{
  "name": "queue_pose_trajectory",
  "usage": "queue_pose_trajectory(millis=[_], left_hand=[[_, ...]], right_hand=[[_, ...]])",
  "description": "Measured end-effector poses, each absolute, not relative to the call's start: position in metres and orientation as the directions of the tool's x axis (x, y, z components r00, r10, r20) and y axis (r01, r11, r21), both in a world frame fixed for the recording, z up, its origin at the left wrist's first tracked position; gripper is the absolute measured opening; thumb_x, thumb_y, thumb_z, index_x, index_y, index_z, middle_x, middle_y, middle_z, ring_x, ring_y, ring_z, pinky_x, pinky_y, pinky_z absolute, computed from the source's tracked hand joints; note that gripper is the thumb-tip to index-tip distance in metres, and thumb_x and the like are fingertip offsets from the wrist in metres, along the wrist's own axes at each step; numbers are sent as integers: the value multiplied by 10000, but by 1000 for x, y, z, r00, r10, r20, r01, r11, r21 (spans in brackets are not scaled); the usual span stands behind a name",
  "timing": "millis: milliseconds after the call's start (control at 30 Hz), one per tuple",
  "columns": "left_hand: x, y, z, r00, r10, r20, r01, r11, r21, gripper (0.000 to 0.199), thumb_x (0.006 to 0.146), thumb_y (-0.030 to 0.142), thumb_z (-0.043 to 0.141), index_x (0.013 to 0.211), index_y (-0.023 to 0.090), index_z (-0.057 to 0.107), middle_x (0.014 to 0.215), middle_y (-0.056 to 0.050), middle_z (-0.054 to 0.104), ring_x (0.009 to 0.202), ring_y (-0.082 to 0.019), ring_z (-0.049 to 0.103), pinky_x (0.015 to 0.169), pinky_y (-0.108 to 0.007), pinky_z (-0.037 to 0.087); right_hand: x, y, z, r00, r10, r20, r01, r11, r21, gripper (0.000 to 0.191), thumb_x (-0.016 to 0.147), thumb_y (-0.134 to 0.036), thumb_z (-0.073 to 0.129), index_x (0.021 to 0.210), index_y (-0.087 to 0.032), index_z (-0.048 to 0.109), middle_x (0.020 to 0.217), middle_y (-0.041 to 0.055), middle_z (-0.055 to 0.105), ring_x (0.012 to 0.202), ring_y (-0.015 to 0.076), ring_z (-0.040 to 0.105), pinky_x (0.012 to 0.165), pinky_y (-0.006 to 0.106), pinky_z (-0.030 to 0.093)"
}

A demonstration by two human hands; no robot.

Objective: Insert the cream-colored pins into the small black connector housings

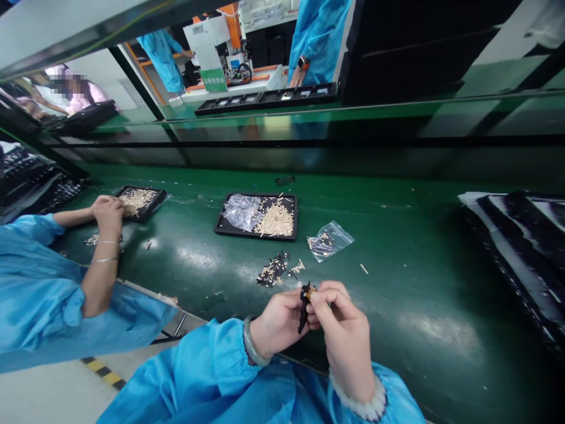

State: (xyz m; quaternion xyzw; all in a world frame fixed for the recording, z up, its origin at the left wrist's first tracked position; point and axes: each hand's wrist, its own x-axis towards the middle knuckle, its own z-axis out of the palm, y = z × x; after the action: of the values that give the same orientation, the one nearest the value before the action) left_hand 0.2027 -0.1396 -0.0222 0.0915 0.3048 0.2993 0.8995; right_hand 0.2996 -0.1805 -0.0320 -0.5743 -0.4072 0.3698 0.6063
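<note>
Between the fingers of my left hand (282, 321) is a small black part (303, 318), dark and narrow, held upright over the near edge of the bench. My right hand (344, 324) is closed in a pinch against a small golden-brown piece (310, 292) at the top of that part; the fingertips partly hide it. Just beyond my hands lies a loose pile of small black parts (273, 270), with a few beige strips (298, 267) beside it. A clear zip bag (330, 241) with small black and beige pieces in it rests to the right.
A black tray (220, 228) holds beige strips and a clear plastic bag. On the left a co-worker's hands (108, 212) work by another tray (152, 206). Stacked black trays (525, 253) stand at the right. A raised shelf (375, 112) runs along the back.
</note>
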Motion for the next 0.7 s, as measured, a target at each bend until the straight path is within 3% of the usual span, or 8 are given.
queue_pose_trajectory(millis=[400, 700], left_hand=[[202, -140, -23, 587, 606, -537, -469, 795, 384, 90, 552, 88, 607, 630, 109, 565, 557, 12, 435, 513, -85, 386, 501, -218, 282], [199, -142, -27, 498, 704, -506, -440, 708, 552, 200, 622, 216, 725, 692, 122, 563, 616, 23, 445, 549, -81, 379, 526, -209, 291]], right_hand=[[300, -182, -27, 409, 904, 126, 113, 87, -990, 187, 794, -257, 608, 621, -189, 595, 787, 36, 530, 749, 180, 522, 703, 320, 443], [301, -182, -27, 376, 922, 95, 84, 68, -994, 183, 797, -264, 612, 630, -191, 602, 780, 31, 547, 761, 179, 529, 697, 293, 419]])
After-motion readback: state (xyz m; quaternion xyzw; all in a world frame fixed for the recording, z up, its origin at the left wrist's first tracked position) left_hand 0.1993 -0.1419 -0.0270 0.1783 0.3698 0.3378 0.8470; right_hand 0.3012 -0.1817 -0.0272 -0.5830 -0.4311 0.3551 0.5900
